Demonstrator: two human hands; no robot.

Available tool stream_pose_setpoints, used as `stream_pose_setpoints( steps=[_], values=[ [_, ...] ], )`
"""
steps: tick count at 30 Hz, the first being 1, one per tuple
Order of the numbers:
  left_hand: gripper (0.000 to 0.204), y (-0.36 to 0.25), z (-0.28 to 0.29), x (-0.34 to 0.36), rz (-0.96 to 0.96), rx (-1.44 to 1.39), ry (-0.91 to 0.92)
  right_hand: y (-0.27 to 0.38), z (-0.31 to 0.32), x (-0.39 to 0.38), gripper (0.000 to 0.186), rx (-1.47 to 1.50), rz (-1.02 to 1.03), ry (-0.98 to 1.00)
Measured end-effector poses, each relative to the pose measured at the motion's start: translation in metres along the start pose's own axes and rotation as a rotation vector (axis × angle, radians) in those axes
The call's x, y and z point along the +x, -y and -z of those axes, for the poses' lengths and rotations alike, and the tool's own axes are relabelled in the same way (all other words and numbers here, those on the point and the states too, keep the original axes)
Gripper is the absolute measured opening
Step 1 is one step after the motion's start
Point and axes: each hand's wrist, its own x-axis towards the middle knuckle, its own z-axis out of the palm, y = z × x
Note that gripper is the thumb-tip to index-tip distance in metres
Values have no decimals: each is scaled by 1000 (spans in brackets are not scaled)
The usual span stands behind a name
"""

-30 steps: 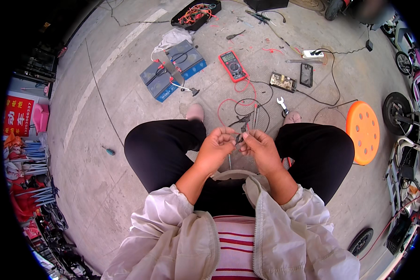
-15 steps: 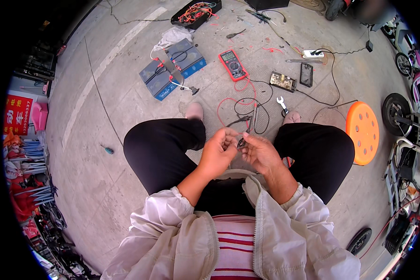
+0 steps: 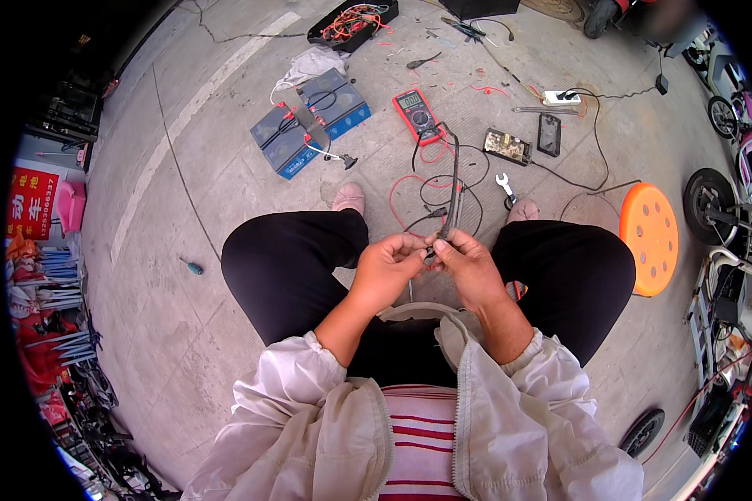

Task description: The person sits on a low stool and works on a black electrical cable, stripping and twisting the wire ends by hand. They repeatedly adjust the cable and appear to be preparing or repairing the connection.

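Between my knees, my left hand (image 3: 389,269) and my right hand (image 3: 468,271) pinch a small black cable piece (image 3: 431,250) together, their fingertips close to each other; its exact shape is hidden. A long black cable (image 3: 454,192) rises from my fingers toward the red multimeter (image 3: 415,107). Loose red and black leads (image 3: 399,182) loop on the floor, with a black plug (image 3: 439,213) just beyond my fingers. Further forward, two blue batteries (image 3: 280,143) with wires on top lie left of the meter, and an opened circuit housing (image 3: 506,145) lies to its right.
An orange stool (image 3: 648,238) stands by my right knee. Around the concrete floor (image 3: 159,317) are a wrench (image 3: 505,188), a screwdriver (image 3: 195,269), a white power strip (image 3: 561,97) and a box of wires (image 3: 351,25). Wheels and bikes (image 3: 710,209) line the right; piled goods (image 3: 54,334), the left.
A long black cable now stands raised from my fingers across the loops toward the multimeter, where it was not seen before. My hands have shifted slightly, staying pinched around the piece.
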Motion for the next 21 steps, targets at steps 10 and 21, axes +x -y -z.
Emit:
stream_pose_setpoints(
  steps=[10, 21],
  values=[
    [7, -4, -6, -6, -288, 523, -136, 3, -4, -4, 11, -148, 99, 15],
    [5, 1, -10, -3, -187, 407, -244, 0, -12, -4, 13, -122, 148, 15]
  ],
)
